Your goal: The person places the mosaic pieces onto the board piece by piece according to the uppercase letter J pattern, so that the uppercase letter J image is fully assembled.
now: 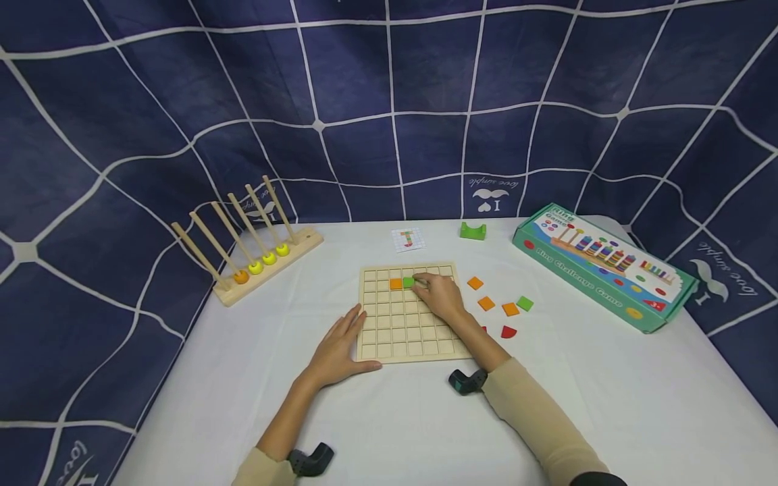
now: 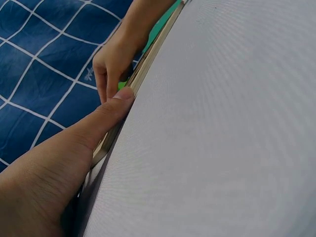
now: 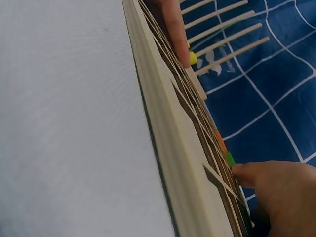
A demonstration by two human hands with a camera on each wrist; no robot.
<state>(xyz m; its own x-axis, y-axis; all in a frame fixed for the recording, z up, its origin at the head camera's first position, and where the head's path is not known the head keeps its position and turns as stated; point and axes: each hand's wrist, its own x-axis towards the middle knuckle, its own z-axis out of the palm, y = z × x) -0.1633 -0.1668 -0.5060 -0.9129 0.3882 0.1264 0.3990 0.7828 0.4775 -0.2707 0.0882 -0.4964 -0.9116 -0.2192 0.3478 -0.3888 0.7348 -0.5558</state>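
Pale wood shows at the far left corner of the white surface (image 1: 389, 418): a peg rack (image 1: 234, 291) with 6 slanting rods, carrying 1 orange bead (image 1: 241, 277) and 3 yellow beads (image 1: 256, 268). Navy cloth (image 1: 352, 74), ruled with white lines, hangs behind the surface's far edge. A black wrist device (image 1: 313, 460) sits by the beige sleeve (image 1: 267, 471) at the near edge. From that sleeve the person's left hand (image 1: 340, 347) reaches the wooden grid board (image 1: 395, 337), fingers spread and fairly straight, touching its left edge, thumb by its near left corner

The board lies mid-surface; in a row near its far edge, an orange square (image 1: 396, 284) sits just left of a green square (image 1: 408, 283). A pattern card (image 1: 408, 239) lies beyond the board. The right hand (image 1: 442, 295), well apart from the left, crosses the board's right edge, its thumb and index finger pinching the green square's right side. A green arched piece (image 1: 473, 231) stands near the surface's far edge

Off the board's right edge I see 3 orange tiles (image 1: 486, 304), 2 red pieces (image 1: 508, 332), 1 partly hidden by the wrist, and a loose green tile (image 1: 525, 304). A green game box (image 1: 638, 307) lies slantwise at the far right corner
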